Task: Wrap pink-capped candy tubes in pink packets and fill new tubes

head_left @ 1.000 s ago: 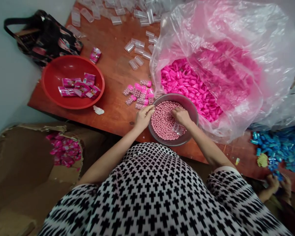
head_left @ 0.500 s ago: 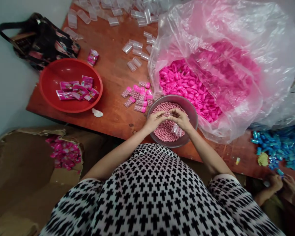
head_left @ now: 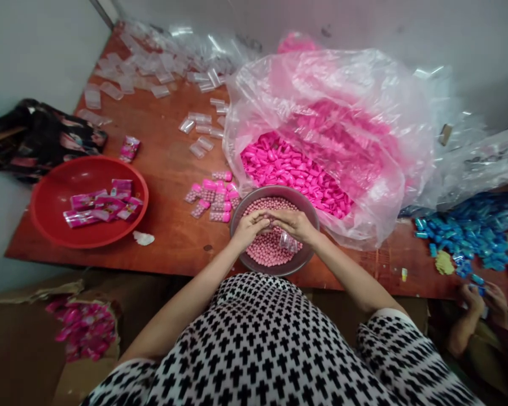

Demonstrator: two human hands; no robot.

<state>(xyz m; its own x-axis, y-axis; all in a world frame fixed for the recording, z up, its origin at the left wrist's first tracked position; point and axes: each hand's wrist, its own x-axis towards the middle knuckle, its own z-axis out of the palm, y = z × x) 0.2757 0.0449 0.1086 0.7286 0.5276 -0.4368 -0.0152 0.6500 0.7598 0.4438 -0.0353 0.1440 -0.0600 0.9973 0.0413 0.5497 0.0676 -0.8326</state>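
Observation:
Above the grey bowl (head_left: 314, 225) of pink beads (head_left: 266, 254), my two hands meet at the fingertips. The curled fingers of my left hand (head_left: 250, 226) close around something largely hidden, perhaps a clear container. My right hand (head_left: 297, 224) is closed too, its fingers bent over toward the left fingertips; whatever lies beneath them is covered. Empty clear containers (head_left: 288, 242) rest on the beads under my right hand. Left of the bowl, several bead-filled containers with pink caps (head_left: 220, 206) lie in a group.
Behind the bowl, a large clear plastic bag (head_left: 376, 225) holds pink caps (head_left: 288, 172). Empty clear tubes (head_left: 201, 118) lie farther back. At left are a red bowl (head_left: 46, 225) with pink packets and a floral bag (head_left: 59, 132). Another person's hands (head_left: 482, 299) work near blue pieces (head_left: 482, 234).
The view has tilted up and shifted, showing more wall. Beads seen between my fingertips before are now covered as my hands close in, right fingers stretching over toward the left.

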